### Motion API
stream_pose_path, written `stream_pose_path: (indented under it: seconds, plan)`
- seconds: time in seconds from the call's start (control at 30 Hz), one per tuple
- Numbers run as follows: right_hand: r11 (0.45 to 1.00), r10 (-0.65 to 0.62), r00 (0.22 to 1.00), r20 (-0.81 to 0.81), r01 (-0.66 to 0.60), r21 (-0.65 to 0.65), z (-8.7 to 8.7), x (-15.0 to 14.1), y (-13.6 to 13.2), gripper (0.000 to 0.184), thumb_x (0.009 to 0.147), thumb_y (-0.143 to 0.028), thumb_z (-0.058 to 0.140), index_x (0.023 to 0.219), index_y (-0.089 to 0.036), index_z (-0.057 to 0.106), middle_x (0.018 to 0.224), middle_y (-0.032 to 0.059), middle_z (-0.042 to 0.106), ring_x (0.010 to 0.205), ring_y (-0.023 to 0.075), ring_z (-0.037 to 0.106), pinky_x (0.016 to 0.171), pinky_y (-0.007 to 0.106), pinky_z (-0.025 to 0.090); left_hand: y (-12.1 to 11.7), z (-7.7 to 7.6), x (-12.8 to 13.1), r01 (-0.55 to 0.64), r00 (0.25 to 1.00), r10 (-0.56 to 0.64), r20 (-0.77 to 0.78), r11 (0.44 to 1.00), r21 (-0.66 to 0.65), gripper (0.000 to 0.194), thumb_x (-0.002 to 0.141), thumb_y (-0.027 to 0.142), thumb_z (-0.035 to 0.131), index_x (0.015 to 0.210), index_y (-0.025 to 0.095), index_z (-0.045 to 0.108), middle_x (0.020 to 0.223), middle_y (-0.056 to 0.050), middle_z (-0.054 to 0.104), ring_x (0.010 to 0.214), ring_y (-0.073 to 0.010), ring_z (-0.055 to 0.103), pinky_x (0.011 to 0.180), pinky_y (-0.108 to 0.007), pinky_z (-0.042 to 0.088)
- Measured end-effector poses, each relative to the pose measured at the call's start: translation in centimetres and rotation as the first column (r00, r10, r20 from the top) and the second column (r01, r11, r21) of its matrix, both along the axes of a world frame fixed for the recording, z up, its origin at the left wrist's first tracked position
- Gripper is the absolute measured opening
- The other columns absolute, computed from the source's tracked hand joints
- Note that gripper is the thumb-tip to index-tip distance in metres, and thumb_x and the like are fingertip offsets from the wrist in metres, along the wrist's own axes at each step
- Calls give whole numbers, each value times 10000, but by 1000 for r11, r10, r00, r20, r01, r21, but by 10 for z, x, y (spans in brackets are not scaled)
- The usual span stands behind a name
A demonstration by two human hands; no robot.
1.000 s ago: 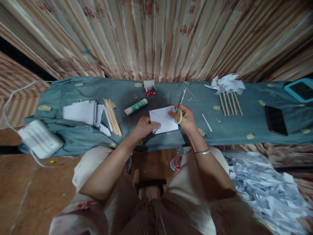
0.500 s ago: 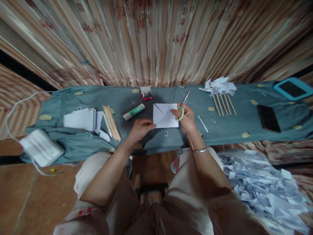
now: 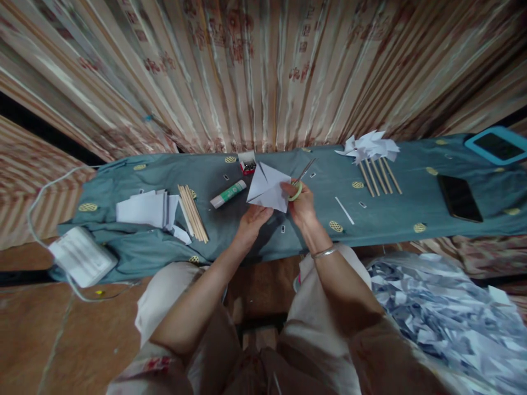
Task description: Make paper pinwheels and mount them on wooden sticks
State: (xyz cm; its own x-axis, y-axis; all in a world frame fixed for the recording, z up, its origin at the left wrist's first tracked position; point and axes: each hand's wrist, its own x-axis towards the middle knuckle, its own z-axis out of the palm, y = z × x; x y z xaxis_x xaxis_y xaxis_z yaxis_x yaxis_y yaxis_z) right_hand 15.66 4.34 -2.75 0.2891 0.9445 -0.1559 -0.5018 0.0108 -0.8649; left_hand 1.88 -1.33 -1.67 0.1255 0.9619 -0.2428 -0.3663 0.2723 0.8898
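Observation:
A white paper square [image 3: 267,189] with slits cut in from its corners is held tilted above the cloth. At its lower edge is my left hand [image 3: 254,220], closed on the paper, with some fingertips hidden beneath it. My right hand [image 3: 302,206] grips the paper's right side with the thumb on top. That same hand keeps hold of scissors [image 3: 297,189] with pale green handles, the blades pointing away up and to the right. Just left of the paper lie a green and white glue stick [image 3: 228,193] and a small red and white box [image 3: 247,165] of metal pins.
Wooden sticks [image 3: 193,214] and folded white paper [image 3: 142,209] lie left. Paper pinwheels on sticks [image 3: 373,148], a paper strip [image 3: 345,210], a phone [image 3: 460,198] and a blue-framed device [image 3: 496,145] are right. Paper scraps [image 3: 448,318] heap below; a white power box [image 3: 83,256] stands left.
The paper has been turned and lifted to a tilt. My left hand has shifted from its lower left corner to under the lower edge; the right hand still holds scissors and paper.

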Motion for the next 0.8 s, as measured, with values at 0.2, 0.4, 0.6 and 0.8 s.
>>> stream_pose_path:
  seconds: [0.2, 0.4, 0.6, 0.8]
  plan:
    - [996, 86, 996, 26, -86, -29, -2, -20, -7, 402, 472, -358, 903, 702, -217, 605, 622, -73, 594, 553, 87, 486, 551, 246, 412, 6, 1, 2, -181, 947, 209, 242, 974, -135, 383, 816, 359, 747, 1131, 171, 638, 1144, -90, 729, 1101, -234, 678, 1016, -382, 511]
    - [967, 251, 953, 169, -253, -9, 9, -15, -23, 406, 629, -568, 812, 729, -215, 640, 600, -37, 609, 546, 102, 500, 544, 259, 397, 22, 14, -19, -296, 918, 326, 227, 942, -156, 336, 875, 332, 675, 1157, 161, 612, 1074, -105, 751, 1051, -233, 709, 949, -386, 551]
    - [773, 633, 727, 266, -613, -163, 17, -1, -53, 562, 635, -687, 762, 864, -180, 684, 684, 11, 686, 606, 114, 557, 610, 259, 423, 28, 23, -38, -313, 913, 337, 230, 940, -138, 239, 974, 331, 507, 1063, 155, 643, 962, -85, 765, 927, -197, 730, 852, -345, 590]
    - [615, 783, 540, 310, -747, -251, 18, 1, -70, 539, 662, -657, 762, 888, -177, 667, 686, 11, 671, 620, 122, 550, 614, 263, 427, 31, 27, -40, -306, 893, 354, 277, 930, -204, 315, 955, 421, 546, 1148, 184, 625, 997, -80, 757, 931, -219, 727, 898, -407, 577]
